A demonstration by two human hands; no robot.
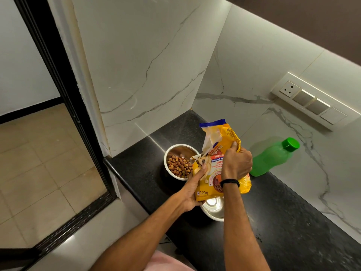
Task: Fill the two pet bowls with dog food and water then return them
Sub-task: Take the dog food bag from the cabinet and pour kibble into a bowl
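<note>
Wraps the left grip [192, 190] round the lower left edge of the yellow dog food bag [216, 163], thumb pressed flat on the printed front. Curls the right grip [237, 163] over the upper right side, pinching the crumpled foil there. Holds the bag roughly upright, seemingly lifted off the black desk [273, 222], torn mouth just beside the far steel bowl [184, 149]. Finds that bowl already carrying a heap of kibble [178, 166] over much of its bottom. Half hides the near steel bowl [214, 209] behind the bag's base; looks bare and shiny inside. Leaves the green water bottle [271, 157], cap on, just right of the bag, by the marble wall. Reads as the close of the food step, with water not yet poured. Calls next for setting the bag down clear of both bowls, then uncapping the bottle and filling the near bowl without slopping over the rim.
</note>
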